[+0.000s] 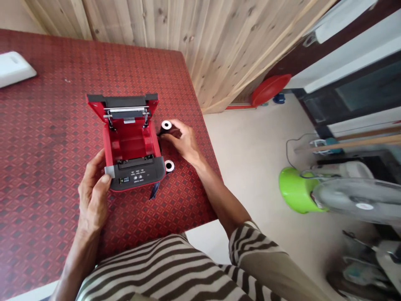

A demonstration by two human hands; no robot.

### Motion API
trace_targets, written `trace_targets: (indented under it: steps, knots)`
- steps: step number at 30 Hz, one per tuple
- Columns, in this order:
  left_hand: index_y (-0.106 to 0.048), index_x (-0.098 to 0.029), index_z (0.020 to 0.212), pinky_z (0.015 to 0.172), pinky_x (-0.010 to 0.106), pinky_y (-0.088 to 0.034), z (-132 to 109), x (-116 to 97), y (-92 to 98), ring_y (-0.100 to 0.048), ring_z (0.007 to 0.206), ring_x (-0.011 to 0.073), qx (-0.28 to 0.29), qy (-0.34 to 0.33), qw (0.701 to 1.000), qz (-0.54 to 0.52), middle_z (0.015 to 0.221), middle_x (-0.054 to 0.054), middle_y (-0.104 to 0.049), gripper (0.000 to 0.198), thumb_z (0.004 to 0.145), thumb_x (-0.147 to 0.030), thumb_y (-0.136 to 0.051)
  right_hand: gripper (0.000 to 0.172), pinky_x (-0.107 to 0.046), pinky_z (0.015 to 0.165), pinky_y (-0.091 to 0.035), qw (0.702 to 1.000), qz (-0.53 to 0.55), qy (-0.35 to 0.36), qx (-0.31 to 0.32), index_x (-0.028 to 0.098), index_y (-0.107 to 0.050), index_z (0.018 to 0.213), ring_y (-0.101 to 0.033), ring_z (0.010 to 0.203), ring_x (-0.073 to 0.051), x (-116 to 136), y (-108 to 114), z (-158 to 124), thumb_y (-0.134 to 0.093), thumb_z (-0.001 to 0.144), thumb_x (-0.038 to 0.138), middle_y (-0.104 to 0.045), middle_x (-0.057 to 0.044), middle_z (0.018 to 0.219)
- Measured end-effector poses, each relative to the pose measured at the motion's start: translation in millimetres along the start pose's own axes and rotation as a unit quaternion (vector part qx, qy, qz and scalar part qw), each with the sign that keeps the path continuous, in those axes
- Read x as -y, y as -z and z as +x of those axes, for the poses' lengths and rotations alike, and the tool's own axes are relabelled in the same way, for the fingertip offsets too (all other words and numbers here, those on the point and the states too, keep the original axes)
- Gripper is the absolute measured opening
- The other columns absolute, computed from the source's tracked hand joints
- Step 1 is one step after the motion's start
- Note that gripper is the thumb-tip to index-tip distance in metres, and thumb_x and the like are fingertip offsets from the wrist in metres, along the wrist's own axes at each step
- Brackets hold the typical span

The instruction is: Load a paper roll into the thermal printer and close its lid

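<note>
A small red and black receipt printer [133, 144] has its lid [123, 109] raised, showing a bare red paper bay. My left hand [94, 190] is closed on its left front corner, thumb on top and fingers along the side. Close by the printer's right side, my right hand [184, 140] has its thumb and index finger curled around a small roll [166, 125] with a white ring-shaped end and dark side. A second such roll [169, 166] stands nearer me, by the front right corner. From beneath the printer's front, a dark strap [154, 190] sticks out.
A patterned red tabletop [46, 138] lies under the printer, its right edge just past my right hand. At the far left is a white object [15, 69]. Wooden planks [150, 25] rise behind. On the floor are a green stool-like thing [294, 192] and a fan [360, 200].
</note>
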State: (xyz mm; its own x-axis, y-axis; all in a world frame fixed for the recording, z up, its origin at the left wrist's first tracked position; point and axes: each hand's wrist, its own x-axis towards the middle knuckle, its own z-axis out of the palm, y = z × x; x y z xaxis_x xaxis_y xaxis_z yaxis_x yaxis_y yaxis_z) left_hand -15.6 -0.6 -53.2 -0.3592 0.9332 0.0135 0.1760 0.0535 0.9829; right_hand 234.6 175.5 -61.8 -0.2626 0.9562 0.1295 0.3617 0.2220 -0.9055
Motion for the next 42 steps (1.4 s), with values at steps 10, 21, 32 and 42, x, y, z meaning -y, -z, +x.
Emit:
trace_targets:
  steps: [10, 21, 32, 42]
  knots:
    - [-0.066, -0.023, 0.157, 0.111, 0.041, -0.057, -1, -6, -0.3, -0.070, 0.133, 0.0319, 0.011, 0.009, 0.997, -0.075, 0.149, 0.010, -0.074, 0.064, 0.101, -0.054, -0.071, 0.044, -0.035, 0.083, -0.064, 0.975, 0.072, 0.164, 0.134, 0.031, -0.080, 0.131, -0.074, 0.092, -0.019, 116, 56, -33, -0.088, 0.095, 0.055, -0.077, 0.001, 0.106]
    - [-0.069, -0.029, 0.151, 0.107, 0.048, -0.064, -2, -21, -1.2, -0.076, 0.127, 0.0345, 0.023, 0.023, 0.995, -0.092, 0.144, 0.010, -0.076, 0.058, 0.100, -0.056, -0.073, 0.024, -0.045, 0.104, -0.060, 0.846, -0.429, 0.203, 0.241, 0.011, -0.074, 0.122, -0.073, 0.110, -0.029, 144, -36, -16, -0.056, 0.108, 0.003, -0.079, -0.015, 0.110]
    - [-0.066, -0.026, 0.152, 0.104, 0.047, -0.065, -5, -21, -1.4, -0.073, 0.128, 0.0322, 0.021, 0.030, 0.996, -0.082, 0.143, 0.011, -0.075, 0.061, 0.100, -0.056, -0.072, 0.033, -0.044, 0.106, -0.059, 0.814, -0.483, 0.165, 0.277, 0.008, -0.073, 0.127, -0.074, 0.123, -0.031, 156, -45, -3, -0.047, 0.108, 0.002, -0.081, -0.019, 0.118]
    - [-0.066, -0.030, 0.153, 0.112, 0.050, -0.061, -5, -20, 0.0, -0.073, 0.131, 0.0329, 0.030, 0.027, 0.996, -0.080, 0.146, 0.009, -0.073, 0.058, 0.102, -0.056, -0.070, 0.029, -0.048, 0.094, -0.064, 0.825, -0.447, 0.094, 0.333, 0.016, -0.083, 0.113, -0.080, 0.110, -0.035, 151, -56, 14, -0.059, 0.104, 0.002, -0.083, -0.018, 0.112]
